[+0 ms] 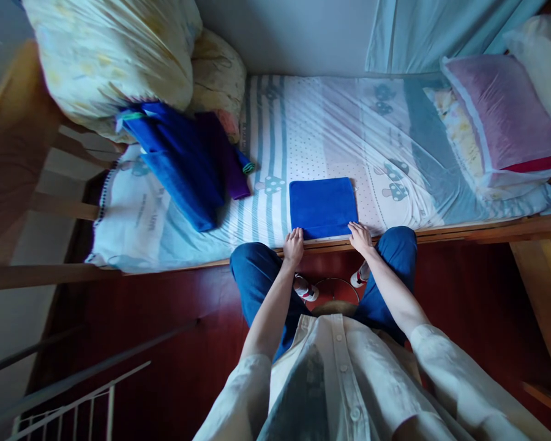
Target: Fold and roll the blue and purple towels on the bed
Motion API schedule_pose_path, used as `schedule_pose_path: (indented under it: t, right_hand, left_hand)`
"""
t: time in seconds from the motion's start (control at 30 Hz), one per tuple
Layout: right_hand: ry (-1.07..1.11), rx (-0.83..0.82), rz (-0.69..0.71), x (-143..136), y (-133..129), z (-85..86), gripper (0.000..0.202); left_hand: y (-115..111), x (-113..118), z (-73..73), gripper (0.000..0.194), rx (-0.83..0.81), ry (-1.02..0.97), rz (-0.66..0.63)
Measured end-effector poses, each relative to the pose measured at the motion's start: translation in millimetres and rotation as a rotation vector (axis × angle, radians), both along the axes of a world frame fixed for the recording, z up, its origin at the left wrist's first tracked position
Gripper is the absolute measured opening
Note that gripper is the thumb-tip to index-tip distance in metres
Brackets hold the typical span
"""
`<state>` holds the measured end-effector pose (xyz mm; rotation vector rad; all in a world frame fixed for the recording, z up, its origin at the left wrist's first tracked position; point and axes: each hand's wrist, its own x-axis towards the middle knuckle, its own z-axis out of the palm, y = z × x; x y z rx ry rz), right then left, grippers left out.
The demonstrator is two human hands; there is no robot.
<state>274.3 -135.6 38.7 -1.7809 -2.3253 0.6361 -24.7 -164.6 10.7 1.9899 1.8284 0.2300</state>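
A blue towel [324,205], folded into a flat, near-square shape, lies on the bed close to its front edge. At its near left corner, my left hand [294,246] has its fingers closed over the edge of the cloth. My right hand [360,237] grips the near right corner in the same way, fingertips on top. The thumbs are mostly hidden from above. To the left, a pile of loose blue towels [179,165] rests partly against a large bundle, with a dark purple towel [223,156] beside it.
The bed has a patterned sheet [312,135] and a wooden front rail [477,233]. A big yellowish bundle [114,55] stands at the left, and a pink pillow [509,113] lies at the right. A pale curtain [413,37] hangs behind. A white metal rack [87,398] is at lower left.
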Motion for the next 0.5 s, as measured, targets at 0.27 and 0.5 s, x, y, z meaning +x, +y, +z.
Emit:
schedule_pose_path:
  t: [0.27,0.5]
  right_hand:
    - [0.028,-0.017,-0.014,2,18,-4.8,0.049]
    - [-0.045,-0.056,-0.026,4,19,4.0,0.047]
  left_hand:
    - [16,-10,-7.8,0.058,-0.038,0.012,-0.046]
    - [11,-12,-2.0,0.055,-0.049,0.039,-0.085]
